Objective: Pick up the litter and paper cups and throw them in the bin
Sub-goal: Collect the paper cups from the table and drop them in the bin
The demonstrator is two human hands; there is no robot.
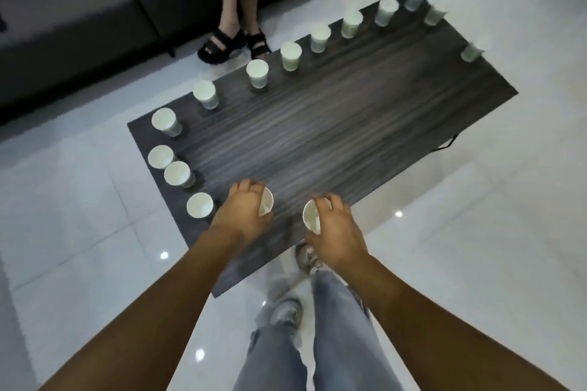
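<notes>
A: Cups (257, 73): where do they stand?

B: On the dark wood-grain bench (349, 124), upright, strung along its rims. A row runs down the far long edge, each set apart from the next. Three more sit toward the far right corner, blurred. At the near left end stands a cluster: one at the corner (165, 121), two touching (170, 165), and one nearest the person (200, 214).

A: State of the hands?

B: Left hand (244, 213) is clenched around a cup (266, 206), fingers over its rim, the cup tipped so its mouth faces right. Right hand (336, 235) is grasping a second cup (312, 217), thumb and fingers on its wall, mouth tipped toward the left. Both cups are near the bench's near edge, well apart from each other. Whether they rest on the surface or are lifted, I cannot tell.

A: Surroundings?

B: White glossy tile floor (476, 232) all round the bench. A dark sofa (79, 25) lies beyond the far edge. A seated person's legs (236, 9) in black sandals (222, 44) are just beside the bench's far edge, near the cup row. The wearer's own jeans (336, 336) and shoes are below the arms, one shoe tucked under the near corner.

A: Obstructions?

B: The middle of the bench is bare. The cup nearest the person stands just beside the left wrist.
</notes>
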